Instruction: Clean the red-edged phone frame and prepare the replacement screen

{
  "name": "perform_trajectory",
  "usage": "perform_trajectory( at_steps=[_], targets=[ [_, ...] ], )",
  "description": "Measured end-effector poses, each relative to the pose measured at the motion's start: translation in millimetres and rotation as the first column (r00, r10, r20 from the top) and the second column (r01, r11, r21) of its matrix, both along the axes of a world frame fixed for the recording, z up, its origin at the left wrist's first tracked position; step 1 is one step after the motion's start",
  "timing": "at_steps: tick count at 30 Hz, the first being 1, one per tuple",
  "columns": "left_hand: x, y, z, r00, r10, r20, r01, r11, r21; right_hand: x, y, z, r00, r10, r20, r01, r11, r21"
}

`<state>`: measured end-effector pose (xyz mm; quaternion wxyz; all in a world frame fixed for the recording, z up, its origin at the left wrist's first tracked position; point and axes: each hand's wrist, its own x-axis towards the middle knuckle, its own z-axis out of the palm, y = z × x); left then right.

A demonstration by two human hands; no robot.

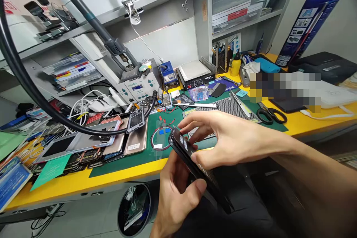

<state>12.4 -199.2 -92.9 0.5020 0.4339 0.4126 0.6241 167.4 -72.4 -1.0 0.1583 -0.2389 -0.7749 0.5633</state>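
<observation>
A black smartphone (200,171) is held tilted in front of the bench edge, with pale lettering on the part facing up. My left hand (178,193) is wrapped round it from below, its thumb pressed on the near edge. My right hand (220,141) grips its upper part, thumb on the near side and fingers over the far side. Whether its layers are apart or joined is hard to tell. Behind the hands lies the green work mat (125,163), with a coiled cable (152,143) and a perforated metal plate (225,106) on it.
Scissors (272,114) and tweezers (240,104) lie to the right. Stacked phone parts (136,137) cover the left. A thick black hose (36,106) arcs over them from the rework station (136,87). Below the bench stands a bin (134,208).
</observation>
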Motion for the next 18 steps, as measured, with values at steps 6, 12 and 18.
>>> perform_trajectory(
  at_steps=[6, 12, 18],
  targets=[
    [0.7, 1.1, 0.8, 0.999, 0.036, -0.023, -0.036, 0.999, -0.004, -1.4, 0.2, 1.2, 1.000, -0.013, 0.019, 0.013, 1.000, 0.014],
    [1.0, 1.2, 0.5, 1.000, 0.004, 0.014, -0.004, 1.000, -0.004, -2.4, 0.5, 0.6, 0.998, -0.053, 0.016, 0.051, 0.995, 0.088],
    [0.2, 2.4, -7.5, 0.999, 0.011, 0.037, -0.013, 0.999, 0.036, -4.8, -6.8, 4.3, 0.993, -0.116, 0.001, 0.113, 0.976, 0.188]
  ],
)
